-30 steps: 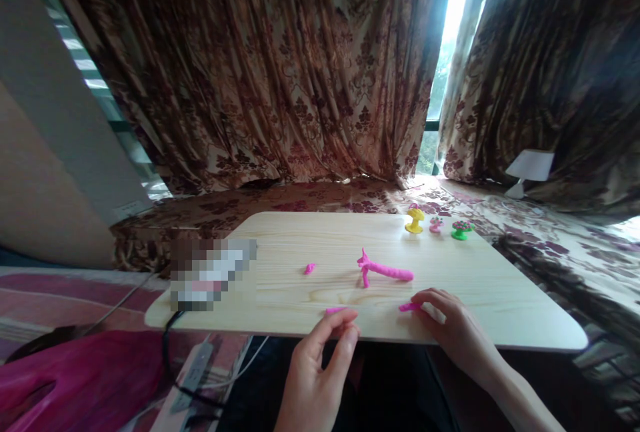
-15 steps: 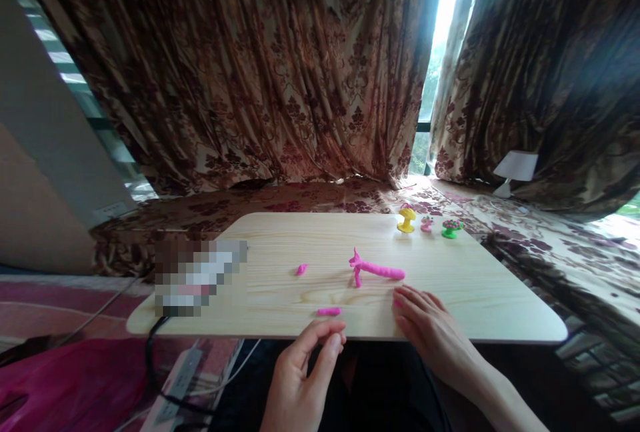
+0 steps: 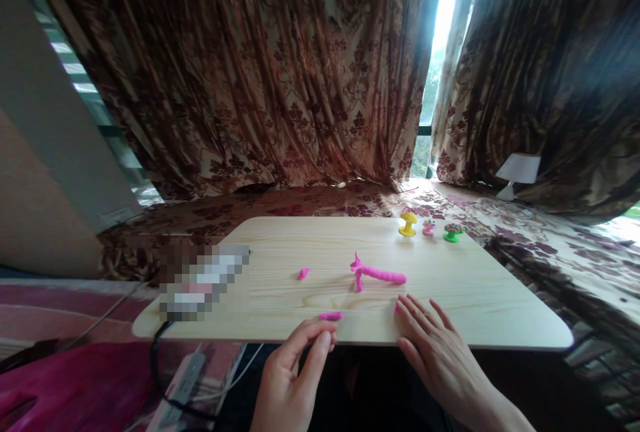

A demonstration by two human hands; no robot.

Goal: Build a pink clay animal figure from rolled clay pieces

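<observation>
My left hand (image 3: 296,369) is near six o'clock, fingers curled toward one, thumb close to the index fingertip; my right hand (image 3: 436,344) lies palm-down near five, fingers stretched toward eleven.

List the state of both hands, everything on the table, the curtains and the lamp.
Left hand: fingers curled, thumb near fingertips
Right hand: flat over a mostly hidden pink piece
Branched pink figure: lying down
Pink roll: lying flat
Small pink lump: lying loose
Yellow mushroom: upright
Pink mushroom: upright
Green mushroom: upright
Pixelated item: can't tell
Curtains: parted at a gap
Lamp: upright, can't tell whether lit
</observation>
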